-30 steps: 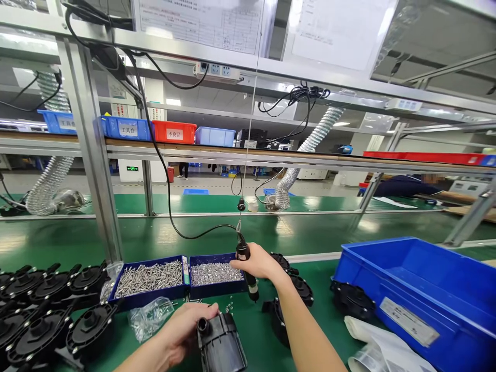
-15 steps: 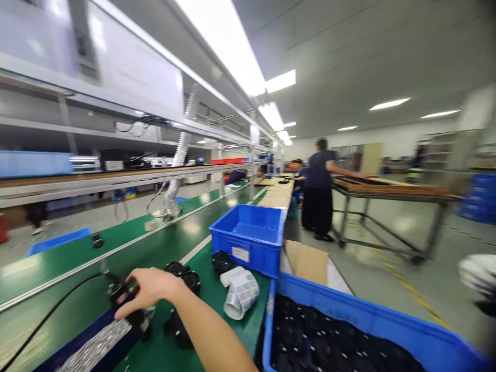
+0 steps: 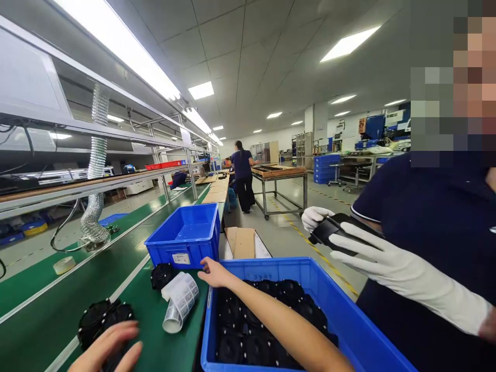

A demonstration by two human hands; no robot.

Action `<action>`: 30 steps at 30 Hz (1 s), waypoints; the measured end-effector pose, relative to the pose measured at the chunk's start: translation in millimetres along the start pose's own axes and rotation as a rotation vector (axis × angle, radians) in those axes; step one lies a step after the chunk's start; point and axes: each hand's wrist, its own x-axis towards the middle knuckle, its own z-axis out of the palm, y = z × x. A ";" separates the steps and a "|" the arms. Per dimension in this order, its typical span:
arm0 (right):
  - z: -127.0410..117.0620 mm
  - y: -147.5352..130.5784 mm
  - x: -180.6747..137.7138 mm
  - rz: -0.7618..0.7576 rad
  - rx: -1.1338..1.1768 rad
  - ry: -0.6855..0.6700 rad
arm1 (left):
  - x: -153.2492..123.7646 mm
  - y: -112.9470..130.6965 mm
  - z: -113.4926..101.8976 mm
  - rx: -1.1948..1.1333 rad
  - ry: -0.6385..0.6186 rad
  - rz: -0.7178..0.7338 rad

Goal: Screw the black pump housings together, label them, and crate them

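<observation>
Green bench (image 3: 58, 310), factory hall; right hand (image 3: 215, 273) grip apart, left hand (image 3: 106, 351) apart.

Bright ceiling-panel glare, wide-angle edge stretch, mostly sharp.

right hand (image 3: 215, 274) outstretched, left hand (image 3: 106, 349) low (fingers spread)

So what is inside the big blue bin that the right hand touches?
The big blue bin holds many black round parts, piled close together. The right hand rests at its far rim, and the forearm crosses over the pile, so the parts beneath it and the bin's floor are hidden.
</observation>
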 end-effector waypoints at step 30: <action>17.0 0.2 -3.7 -0.277 0.395 -0.022 | 76.2 28.7 116.3 -0.408 -0.071 -0.166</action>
